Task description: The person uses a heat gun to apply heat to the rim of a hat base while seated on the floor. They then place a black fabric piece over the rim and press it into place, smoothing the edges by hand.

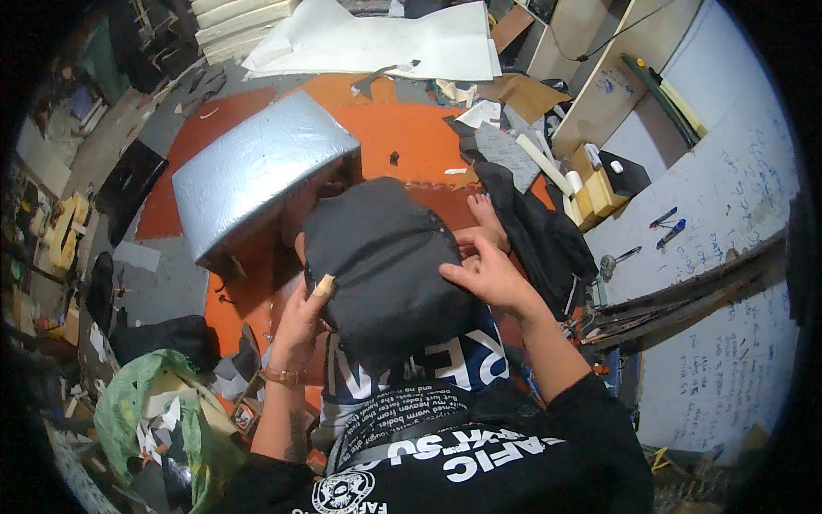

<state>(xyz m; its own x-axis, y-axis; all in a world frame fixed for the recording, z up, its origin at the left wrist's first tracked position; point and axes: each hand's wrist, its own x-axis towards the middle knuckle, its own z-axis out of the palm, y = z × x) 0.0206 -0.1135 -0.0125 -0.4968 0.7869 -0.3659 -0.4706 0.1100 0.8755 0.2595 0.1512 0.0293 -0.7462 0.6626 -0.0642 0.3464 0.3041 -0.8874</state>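
Note:
A black padded cover (385,283), rounded at its far end and crossed by raised seams, lies over my lap. I cannot tell its exact kind. On its left edge my left hand (296,330) is closed, the thumb on top, with a tan wrapping on one digit and the other fingers mostly hidden beneath. My right hand (492,272) pinches the right edge between thumb and fingers. Past the cover, to the left, stands a box-shaped block (265,167) with a shiny silver top. Just right of my bare foot (485,212) lies a crumpled black cloth (548,236).
An orange and grey floor mat (394,128) spreads ahead, with a white sheet (402,43) beyond. At the lower left is a green sack (128,403) of scraps. A marked white board (685,231) with pens (672,233) stands right, near a yellowish block (595,201).

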